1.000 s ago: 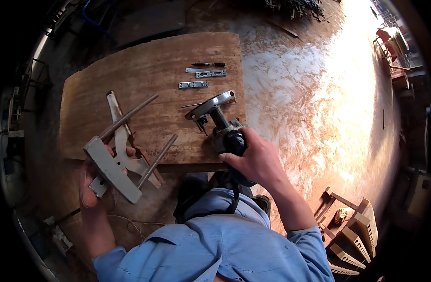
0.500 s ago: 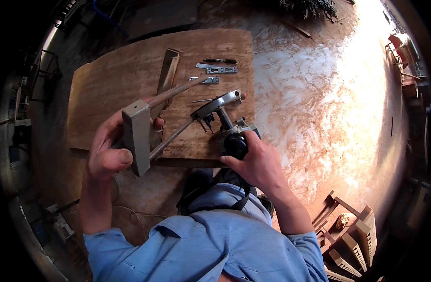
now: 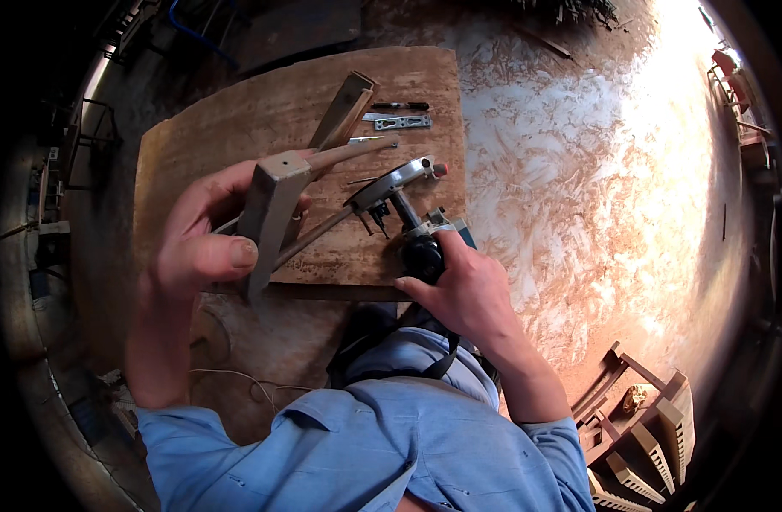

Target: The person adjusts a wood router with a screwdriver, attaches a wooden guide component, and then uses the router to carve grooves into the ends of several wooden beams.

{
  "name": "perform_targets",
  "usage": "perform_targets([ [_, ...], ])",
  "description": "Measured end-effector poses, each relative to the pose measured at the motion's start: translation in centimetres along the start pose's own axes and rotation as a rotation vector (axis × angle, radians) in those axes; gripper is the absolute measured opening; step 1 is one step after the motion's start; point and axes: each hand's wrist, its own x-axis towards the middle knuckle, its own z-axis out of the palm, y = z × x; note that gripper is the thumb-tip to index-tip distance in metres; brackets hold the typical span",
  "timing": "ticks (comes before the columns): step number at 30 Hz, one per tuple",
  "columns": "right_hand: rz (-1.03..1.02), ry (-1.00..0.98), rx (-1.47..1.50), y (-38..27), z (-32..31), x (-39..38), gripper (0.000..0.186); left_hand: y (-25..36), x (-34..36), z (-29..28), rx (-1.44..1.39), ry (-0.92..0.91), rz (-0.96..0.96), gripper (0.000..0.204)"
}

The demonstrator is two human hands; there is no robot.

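My left hand (image 3: 207, 226) grips a wooden block (image 3: 271, 196) with two rods running from it to the right. The upper rod (image 3: 352, 155) ends free in the air above the tabletop. The lower rod (image 3: 318, 235) reaches the round metal base of a plunge router (image 3: 392, 185); whether it sits inside the base I cannot tell. My right hand (image 3: 472, 286) is closed round the router's black knob (image 3: 422, 258). The router is tipped over, its base facing up and left, its motor partly hidden by my hand. Behind the block, a wooden piece (image 3: 344, 111) slants across the table.
A wooden tabletop (image 3: 203, 154) lies ahead of me. On its far right part are a dark pen (image 3: 401, 107) and slotted metal plates (image 3: 402, 123). Notched wooden parts (image 3: 655, 452) stand on the floor at the lower right. A pale cable (image 3: 237, 373) trails at the lower left.
My left hand has moved right and slightly up with the block, and the rods have shifted with it. The router and my right hand have stayed nearly in place.
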Motion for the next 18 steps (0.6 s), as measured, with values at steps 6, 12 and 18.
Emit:
perform_targets([
  [6, -0.012, 0.006, 0.011, 0.2, 0.1, 0.0, 0.051, 1.3, 1.5, 0.3, 0.075, -0.019, -0.037, 0.08],
  [12, -0.021, 0.021, 0.007, 0.6, 0.2, 0.1, 0.05, 2.6, 2.8, 1.4, 0.112, -0.088, -0.042, 0.072],
  [18, -0.045, 0.003, -0.004, 0.3, 0.1, 0.1, 0.048, 3.4, 4.2, 0.7, 0.214, -0.108, -0.189, 0.074],
])
